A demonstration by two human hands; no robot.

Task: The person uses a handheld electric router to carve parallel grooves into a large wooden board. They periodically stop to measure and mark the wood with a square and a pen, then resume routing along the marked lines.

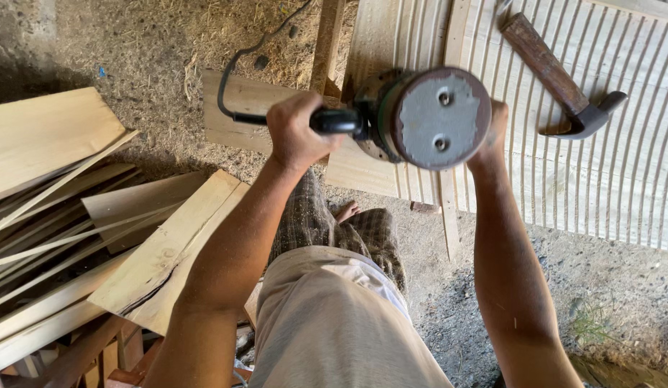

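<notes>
The left hand (296, 131) is clamped on the black handle of a sander (420, 118); the right hand (492, 129) grips its body, disc facing up, above a slatted panel (607, 144) with a hammer (556, 79).

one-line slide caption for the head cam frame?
Left hand on the handle and right hand behind the body hold a disc sander, pad up, above a ribbed wooden panel bearing a hammer.

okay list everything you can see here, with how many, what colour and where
disc sander: one, grey pad, dark body, held up at centre
cable: one, black, left of sander
hammer: one, brown handle, dark head, upper right on panel
slatted panel: one, pale wood, right
planks: several, pale, piled left
ground: grey dirt with sawdust
left hand: on black handle
right hand: behind sander
</notes>
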